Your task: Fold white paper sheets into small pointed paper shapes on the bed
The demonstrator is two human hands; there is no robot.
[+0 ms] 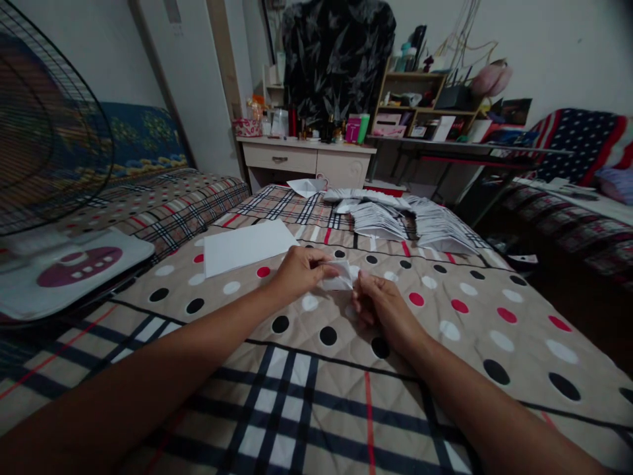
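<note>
A small white folded paper piece (340, 274) sits between my two hands just above the quilt. My left hand (299, 269) pinches its left side with curled fingers. My right hand (380, 305) is closed with its fingertips on the paper's right lower edge. A flat stack of white paper sheets (246, 245) lies on the quilt just left of my left hand. Further back, rows of folded white paper pieces (395, 221) are spread across the bed.
The bed's quilt (475, 316) has dots and plaid stripes. A standing fan (44, 132) and its white base (74, 267) are at the left. A dresser (306, 158), a desk with shelves (425, 112) and a second bed (578, 198) stand behind.
</note>
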